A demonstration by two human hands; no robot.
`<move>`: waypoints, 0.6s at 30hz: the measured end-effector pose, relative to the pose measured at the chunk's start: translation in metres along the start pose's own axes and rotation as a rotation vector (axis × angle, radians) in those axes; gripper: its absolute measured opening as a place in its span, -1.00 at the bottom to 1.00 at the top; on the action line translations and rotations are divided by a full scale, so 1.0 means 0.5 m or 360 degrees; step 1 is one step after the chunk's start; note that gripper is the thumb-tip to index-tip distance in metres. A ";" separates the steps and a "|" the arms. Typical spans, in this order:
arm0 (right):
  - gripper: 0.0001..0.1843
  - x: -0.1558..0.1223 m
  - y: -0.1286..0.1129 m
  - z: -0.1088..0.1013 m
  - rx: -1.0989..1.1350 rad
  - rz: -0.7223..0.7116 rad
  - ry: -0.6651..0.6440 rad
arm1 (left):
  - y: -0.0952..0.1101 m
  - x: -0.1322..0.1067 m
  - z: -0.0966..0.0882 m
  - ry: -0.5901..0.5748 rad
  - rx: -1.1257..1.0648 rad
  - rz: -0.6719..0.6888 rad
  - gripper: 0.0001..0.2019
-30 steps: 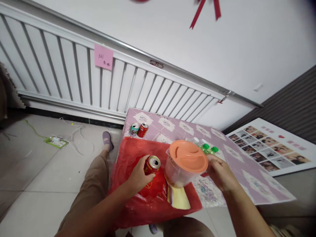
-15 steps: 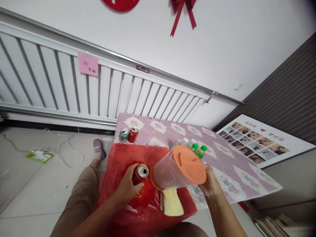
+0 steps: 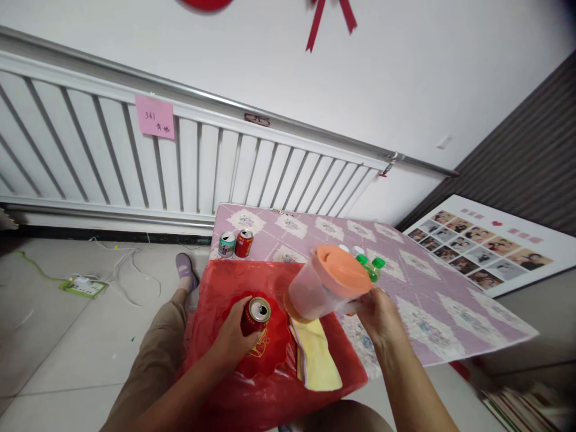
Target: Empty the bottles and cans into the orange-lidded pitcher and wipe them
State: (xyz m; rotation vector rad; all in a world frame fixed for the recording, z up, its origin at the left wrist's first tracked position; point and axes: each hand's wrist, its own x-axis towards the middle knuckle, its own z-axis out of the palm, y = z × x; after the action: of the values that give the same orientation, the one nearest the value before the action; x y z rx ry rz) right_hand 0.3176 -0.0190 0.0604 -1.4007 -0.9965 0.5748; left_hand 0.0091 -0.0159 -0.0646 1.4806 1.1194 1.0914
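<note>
My left hand (image 3: 234, 339) is wrapped round an opened red drink can (image 3: 255, 316) that stands on a red plastic sheet (image 3: 216, 288). My right hand (image 3: 380, 315) grips a clear plastic pitcher (image 3: 324, 285) with an orange lid, held tilted in the air above the sheet. Under the pitcher a yellow cloth (image 3: 317, 360) lies on the red sheet. Green-capped bottles (image 3: 371, 267) stand just behind the pitcher on the table.
A low table with a pink patterned cover (image 3: 405, 282) stands against a white radiator (image 3: 135, 162). Two more cans (image 3: 236, 243) stand at its far left corner. A power strip (image 3: 83, 287) lies on the tiled floor, a photo board (image 3: 490, 243) leans at the right.
The pitcher has been lifted off the red sheet and tilted over, then carried slightly up and right. My left hand has stayed on the can.
</note>
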 end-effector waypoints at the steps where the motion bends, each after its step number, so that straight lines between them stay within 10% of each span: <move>1: -0.63 0.003 0.005 0.007 0.0033 -0.0021 0.0073 | -0.002 0.000 0.000 -0.0008 -0.0003 -0.0003 -0.29; 18: -0.53 0.013 0.107 0.227 0.0182 0.0008 0.0468 | 0.024 0.004 -0.015 -0.0089 0.0124 -0.0175 -0.30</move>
State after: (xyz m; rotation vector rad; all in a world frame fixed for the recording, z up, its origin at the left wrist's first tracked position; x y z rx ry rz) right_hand 0.2376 0.0543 -0.0028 -1.3407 -0.7139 0.4084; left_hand 0.0035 -0.0143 -0.0516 1.4825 1.2009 0.9349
